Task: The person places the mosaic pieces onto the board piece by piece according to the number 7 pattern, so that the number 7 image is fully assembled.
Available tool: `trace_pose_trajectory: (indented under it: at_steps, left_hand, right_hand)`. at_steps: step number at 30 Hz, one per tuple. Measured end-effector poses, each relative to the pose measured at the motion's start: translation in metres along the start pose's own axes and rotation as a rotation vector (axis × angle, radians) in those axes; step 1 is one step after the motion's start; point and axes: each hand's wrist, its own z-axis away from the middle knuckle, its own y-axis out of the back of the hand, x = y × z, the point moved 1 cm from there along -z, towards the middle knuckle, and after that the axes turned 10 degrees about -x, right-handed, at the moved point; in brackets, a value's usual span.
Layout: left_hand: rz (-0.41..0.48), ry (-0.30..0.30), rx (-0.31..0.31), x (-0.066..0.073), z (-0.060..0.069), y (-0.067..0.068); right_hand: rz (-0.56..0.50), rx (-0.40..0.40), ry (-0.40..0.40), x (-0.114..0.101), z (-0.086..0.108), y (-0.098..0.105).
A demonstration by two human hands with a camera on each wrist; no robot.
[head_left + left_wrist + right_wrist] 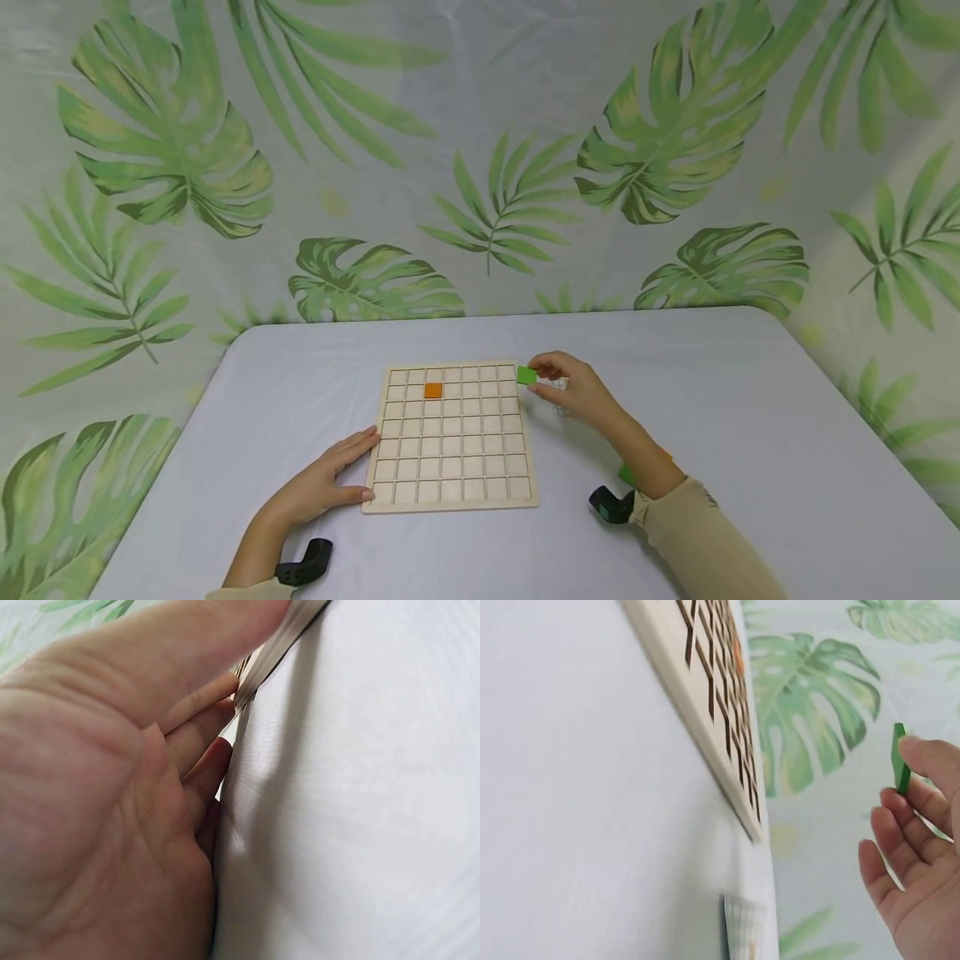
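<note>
A square wooden grid board (450,506) lies on the table, with one orange tile (433,391) in a cell of its second row from the far edge. My right hand (573,387) pinches a thin green square tile (527,376) between thumb and fingers, just at the board's far right corner. In the right wrist view this green tile (900,759) shows edge-on, raised above the table. My left hand (318,483) rests against the board's left edge, its thumb and fingers extended and touching the rim. The left wrist view shows the palm and the board's side (277,652).
A small gridded card (562,409) lies right of the board, partly behind my right hand. Beside the right forearm, a green piece (627,475) and an orange piece (667,453) show, mostly hidden. A leaf-patterned cloth (495,208) hangs behind the white table (300,367).
</note>
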Motion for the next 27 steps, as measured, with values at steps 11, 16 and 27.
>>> trace_pose_trajectory:
  at_steps: [11,16,27]
  left_hand:
    - [0.007,-0.001,-0.002,0.000,0.000,0.001]
    - [0.020,-0.003,-0.003,-0.001,0.000,0.001]
    - [-0.017,-0.002,0.004,-0.001,0.000,0.000]
  right_hand:
    - [-0.042,-0.072,-0.012,-0.014,-0.061,-0.044]
    - [-0.071,-0.133,-0.049,-0.006,-0.074,-0.065]
    - [0.038,-0.241,-0.100,0.003,-0.080,-0.090]
